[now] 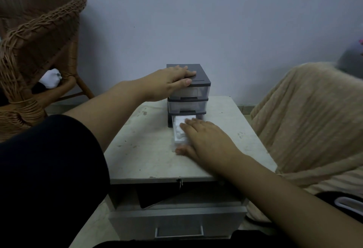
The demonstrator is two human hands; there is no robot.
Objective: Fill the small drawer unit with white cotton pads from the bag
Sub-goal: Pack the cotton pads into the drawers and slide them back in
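A small dark drawer unit with three clear drawers stands at the back of a white side table. Its bottom drawer is pulled out toward me and holds white cotton pads. My left hand rests flat on the unit's top, fingers straight, thumb against the upper front edge. My right hand lies over the front of the pulled-out drawer, fingers straight on the pads, thumb at the drawer's front. No bag is in view.
A wicker chair with a white cloth on its seat stands to the left. A beige blanket covers furniture on the right. Below the tabletop are an open shelf and a grey drawer. A wall is close behind.
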